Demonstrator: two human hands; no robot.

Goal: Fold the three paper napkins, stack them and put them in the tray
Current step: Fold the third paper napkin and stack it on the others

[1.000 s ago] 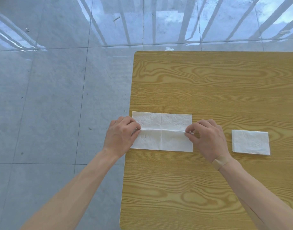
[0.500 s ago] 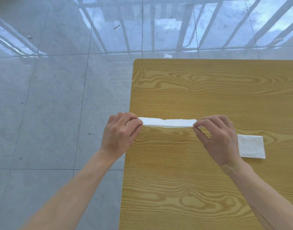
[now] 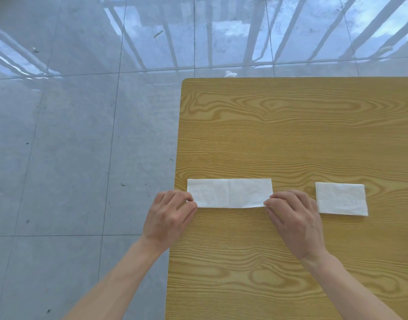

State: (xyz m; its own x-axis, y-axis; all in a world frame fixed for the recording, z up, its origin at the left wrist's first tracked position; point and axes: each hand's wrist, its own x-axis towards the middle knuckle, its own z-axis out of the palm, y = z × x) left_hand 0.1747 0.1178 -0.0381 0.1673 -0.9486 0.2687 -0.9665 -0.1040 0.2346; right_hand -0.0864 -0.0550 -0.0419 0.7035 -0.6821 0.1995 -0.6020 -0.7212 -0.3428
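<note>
A white paper napkin, folded into a long strip with a crease down its middle, lies flat near the table's left edge. My left hand pinches its near left corner and my right hand pinches its near right corner. To the right lies a smaller folded napkin, apart from both hands. No tray and no third napkin are in view.
The wooden table fills the right half of the view; its left edge runs just beside my left hand. Grey glossy floor tiles lie to the left and beyond. A small white scrap lies past the far edge.
The near half of the napkin was lifted, swung over and laid down, so the napkin is now a strip half as deep. Both hands came back toward me with its near corners.
</note>
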